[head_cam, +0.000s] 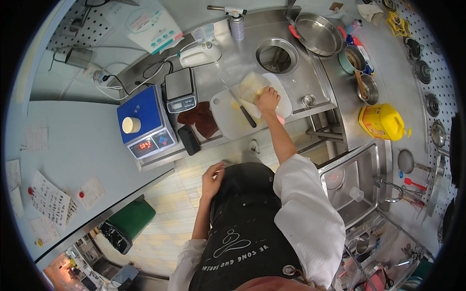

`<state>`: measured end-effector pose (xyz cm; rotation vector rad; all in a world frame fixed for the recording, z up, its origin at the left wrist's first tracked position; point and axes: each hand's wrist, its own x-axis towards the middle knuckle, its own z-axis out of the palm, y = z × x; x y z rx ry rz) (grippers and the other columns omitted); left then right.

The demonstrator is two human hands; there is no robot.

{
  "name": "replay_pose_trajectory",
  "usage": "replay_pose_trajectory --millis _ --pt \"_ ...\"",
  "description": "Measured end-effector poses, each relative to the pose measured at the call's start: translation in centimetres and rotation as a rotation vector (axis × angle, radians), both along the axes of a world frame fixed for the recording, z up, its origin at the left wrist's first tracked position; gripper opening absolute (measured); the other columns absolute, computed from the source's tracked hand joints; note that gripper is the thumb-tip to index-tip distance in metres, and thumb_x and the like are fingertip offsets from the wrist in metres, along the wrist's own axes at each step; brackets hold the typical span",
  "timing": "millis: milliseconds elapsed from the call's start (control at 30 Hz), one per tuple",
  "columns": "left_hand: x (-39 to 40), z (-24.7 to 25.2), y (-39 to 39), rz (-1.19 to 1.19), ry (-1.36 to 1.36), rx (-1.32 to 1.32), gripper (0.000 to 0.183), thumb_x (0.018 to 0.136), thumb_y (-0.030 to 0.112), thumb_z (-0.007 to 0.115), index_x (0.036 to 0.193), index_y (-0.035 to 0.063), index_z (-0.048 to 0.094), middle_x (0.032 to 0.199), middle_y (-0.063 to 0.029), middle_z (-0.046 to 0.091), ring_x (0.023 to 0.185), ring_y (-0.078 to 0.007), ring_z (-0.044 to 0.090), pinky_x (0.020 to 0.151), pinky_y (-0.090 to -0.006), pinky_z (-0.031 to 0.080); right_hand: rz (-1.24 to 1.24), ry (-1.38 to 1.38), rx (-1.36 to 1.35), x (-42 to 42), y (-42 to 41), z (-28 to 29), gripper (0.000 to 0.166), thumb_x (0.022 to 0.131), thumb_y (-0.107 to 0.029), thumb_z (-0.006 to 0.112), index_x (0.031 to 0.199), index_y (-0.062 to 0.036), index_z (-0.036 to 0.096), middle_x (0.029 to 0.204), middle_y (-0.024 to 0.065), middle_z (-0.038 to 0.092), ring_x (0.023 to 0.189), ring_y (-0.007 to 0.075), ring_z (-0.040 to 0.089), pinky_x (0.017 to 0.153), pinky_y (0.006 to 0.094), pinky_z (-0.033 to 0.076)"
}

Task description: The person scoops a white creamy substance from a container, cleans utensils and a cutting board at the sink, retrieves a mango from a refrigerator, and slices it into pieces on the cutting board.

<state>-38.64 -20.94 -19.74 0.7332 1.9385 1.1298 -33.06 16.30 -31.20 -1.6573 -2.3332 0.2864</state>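
Note:
My right hand (268, 100) grips a crumpled translucent plastic bag (252, 84) with pale yellow stuff on it, over a white cutting board (225, 118). A long knife with a black handle (247, 115) lies across the board, left of that hand, its blade pointing away from me. Yellowish smears and bits mark the board. My left hand (213, 180) hangs beside the black apron, fingers slightly curled, holding nothing. Left of the board are a brown cloth (204, 118) and a dark phone (189, 140). A pale yellow round piece (131, 125) rests on the blue-topped digital scale (142, 109).
A smaller scale (179, 85), a white hand mixer (200, 54) and a blowtorch canister (237, 28) stand behind. A round counter opening (277, 55), a steel pan (318, 34) and a small glass (308, 100) are right. Farther right are a yellow jug (382, 122) and a sink (351, 185).

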Motion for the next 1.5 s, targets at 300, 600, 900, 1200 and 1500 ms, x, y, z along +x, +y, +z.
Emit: replay_pose_trajectory --millis 300,600,900,1200,1500 --pt "-1.6 0.0 5.5 -0.21 0.063 -0.023 0.022 0.093 0.01 0.062 0.113 0.0037 0.066 0.108 -0.0121 0.068 0.094 -0.0199 0.067 0.08 -0.0297 0.054 -0.079 1.291 -0.921 3.0 4.2 2.3 0.027 0.088 -0.016 0.062 0.111 -0.0016 0.056 0.101 0.0118 0.058 0.099 0.0316 0.06 0.089 0.0526 0.05" --pt "-4.4 6.5 15.4 -0.264 0.043 0.25 0.021 0.094 0.009 0.06 0.112 0.0002 0.067 0.099 -0.01 0.071 0.085 -0.0122 0.066 0.076 -0.0246 0.05 0.042 2.308 -1.276 5.8 -1.1 13.9 0.02 0.092 -0.015 0.059 0.108 -0.0044 0.053 0.083 0.0048 0.056 0.084 0.0182 0.056 0.096 0.044 0.047" --pt "-3.7 13.4 17.6 -0.21 -1.266 0.059 0.05 0.102 0.035 0.04 0.136 -0.0018 0.048 0.129 -0.0116 0.058 0.111 -0.0183 0.055 0.093 -0.0317 0.042 -0.058 2.253 -0.671 7.8 -9.0 23.9 0.019 0.091 -0.016 0.054 0.1 -0.0001 0.06 0.097 0.0133 0.063 0.095 0.0305 0.061 0.105 0.0529 0.041" --pt "-4.0 15.8 15.5 -0.387 -1.409 -0.058 0.054 0.101 0.038 0.038 0.136 -0.0021 0.048 0.121 -0.0097 0.058 0.106 -0.0186 0.052 0.091 -0.0324 0.04 -0.149 2.332 -0.446 8.5 -14.1 26.7 0.018 0.092 -0.028 0.05 0.082 -0.0133 0.051 0.068 -0.0003 0.04 0.061 0.0152 0.043 0.079 0.0391 0.045" --pt "-4.3 17.6 14.6 -0.459 -1.434 -0.03 0.055 0.101 0.038 0.037 0.135 -0.0031 0.048 0.121 -0.011 0.058 0.106 -0.0194 0.052 0.091 -0.0332 0.04 -0.018 2.417 -0.43 9.1 -15.3 28.5 0.022 0.086 -0.025 0.052 0.068 -0.0166 0.044 0.066 -0.0002 0.041 0.06 0.0148 0.041 0.073 0.0369 0.042"
